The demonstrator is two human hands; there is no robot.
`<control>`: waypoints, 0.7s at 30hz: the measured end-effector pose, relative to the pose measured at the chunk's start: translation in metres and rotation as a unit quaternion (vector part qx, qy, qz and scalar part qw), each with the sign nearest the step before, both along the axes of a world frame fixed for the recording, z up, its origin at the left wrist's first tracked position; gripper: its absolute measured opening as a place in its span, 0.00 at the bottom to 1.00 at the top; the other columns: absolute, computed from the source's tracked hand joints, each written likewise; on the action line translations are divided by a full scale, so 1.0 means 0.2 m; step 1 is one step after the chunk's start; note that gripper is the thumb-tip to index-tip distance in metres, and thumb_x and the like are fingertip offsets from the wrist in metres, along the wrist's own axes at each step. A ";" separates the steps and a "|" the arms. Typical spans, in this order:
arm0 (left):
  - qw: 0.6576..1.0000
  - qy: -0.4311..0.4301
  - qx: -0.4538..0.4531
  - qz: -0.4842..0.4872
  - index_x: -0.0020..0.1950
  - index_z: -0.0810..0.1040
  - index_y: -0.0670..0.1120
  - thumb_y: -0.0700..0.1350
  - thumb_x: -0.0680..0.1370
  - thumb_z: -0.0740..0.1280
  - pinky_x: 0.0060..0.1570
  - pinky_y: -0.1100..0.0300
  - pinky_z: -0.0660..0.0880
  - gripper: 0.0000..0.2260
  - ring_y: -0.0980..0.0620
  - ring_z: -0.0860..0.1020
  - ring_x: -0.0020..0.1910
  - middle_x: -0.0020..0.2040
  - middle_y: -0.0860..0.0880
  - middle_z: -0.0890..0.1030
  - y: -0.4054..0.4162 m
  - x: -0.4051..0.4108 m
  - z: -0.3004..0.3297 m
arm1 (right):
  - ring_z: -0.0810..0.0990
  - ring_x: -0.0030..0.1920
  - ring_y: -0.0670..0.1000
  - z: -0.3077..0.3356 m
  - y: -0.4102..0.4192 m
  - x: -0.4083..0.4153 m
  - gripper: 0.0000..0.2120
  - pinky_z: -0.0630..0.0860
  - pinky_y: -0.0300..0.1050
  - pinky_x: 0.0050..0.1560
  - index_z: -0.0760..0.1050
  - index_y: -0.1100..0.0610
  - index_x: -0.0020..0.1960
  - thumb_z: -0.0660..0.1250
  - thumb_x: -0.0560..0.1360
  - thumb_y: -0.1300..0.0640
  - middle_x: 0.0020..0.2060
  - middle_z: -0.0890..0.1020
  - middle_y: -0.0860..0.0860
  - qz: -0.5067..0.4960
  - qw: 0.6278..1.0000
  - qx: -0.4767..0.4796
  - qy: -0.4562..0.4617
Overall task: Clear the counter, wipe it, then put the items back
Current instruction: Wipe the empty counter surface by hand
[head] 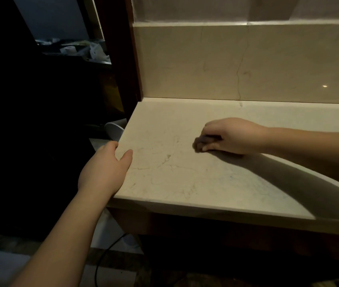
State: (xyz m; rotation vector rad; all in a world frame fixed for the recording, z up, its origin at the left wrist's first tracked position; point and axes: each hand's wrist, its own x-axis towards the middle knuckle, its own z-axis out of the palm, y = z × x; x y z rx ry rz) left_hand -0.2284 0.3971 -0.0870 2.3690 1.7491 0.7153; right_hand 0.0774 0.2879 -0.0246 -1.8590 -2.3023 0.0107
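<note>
A pale marble counter [174, 172] fills the middle of the view, with nothing standing on it. My right hand [232, 135] presses a small dark cloth [203, 142] flat on the counter near its middle. The cloth is blurred and mostly hidden under my fingers. My left hand [106, 168] rests over the counter's left edge, thumb on top, fingers curled down the side.
A beige tiled backsplash [247, 63] rises behind the counter. Left of the counter stand a dark wooden post [120, 59], a white rounded object [114, 131] below the edge, and a dim shelf with clutter [77, 50]. A black cable [106, 255] runs across the floor.
</note>
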 end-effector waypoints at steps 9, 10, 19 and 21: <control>1.000 0.003 0.003 -0.008 0.68 0.69 0.53 0.69 0.72 0.50 0.38 0.56 0.74 0.31 0.48 0.78 0.48 0.59 0.50 0.77 0.02 0.00 -0.01 | 0.76 0.50 0.54 0.04 0.10 0.00 0.13 0.65 0.44 0.42 0.76 0.55 0.52 0.66 0.76 0.46 0.48 0.79 0.50 -0.098 0.995 0.013 -0.019; 1.000 0.003 0.006 -0.008 0.68 0.69 0.53 0.69 0.72 0.50 0.37 0.57 0.74 0.31 0.48 0.78 0.48 0.59 0.50 0.78 0.02 0.00 -0.02 | 0.75 0.47 0.52 0.03 0.04 -0.04 0.13 0.64 0.43 0.41 0.77 0.55 0.52 0.66 0.75 0.45 0.47 0.79 0.49 -0.064 0.998 0.020 -0.011; 1.000 0.012 0.021 -0.010 0.68 0.70 0.50 0.66 0.75 0.53 0.35 0.59 0.69 0.29 0.47 0.78 0.48 0.59 0.48 0.78 0.01 0.00 -0.02 | 0.76 0.50 0.53 0.05 -0.02 0.03 0.13 0.65 0.44 0.42 0.76 0.54 0.52 0.64 0.76 0.45 0.49 0.78 0.49 -0.102 0.994 0.005 -0.030; 1.000 0.013 0.018 -0.012 0.69 0.69 0.49 0.64 0.76 0.54 0.36 0.58 0.69 0.28 0.46 0.78 0.50 0.60 0.47 0.78 0.01 0.00 -0.01 | 0.75 0.51 0.55 0.05 0.02 0.10 0.13 0.65 0.44 0.42 0.75 0.55 0.52 0.65 0.77 0.46 0.49 0.78 0.50 -0.144 0.989 -0.001 -0.022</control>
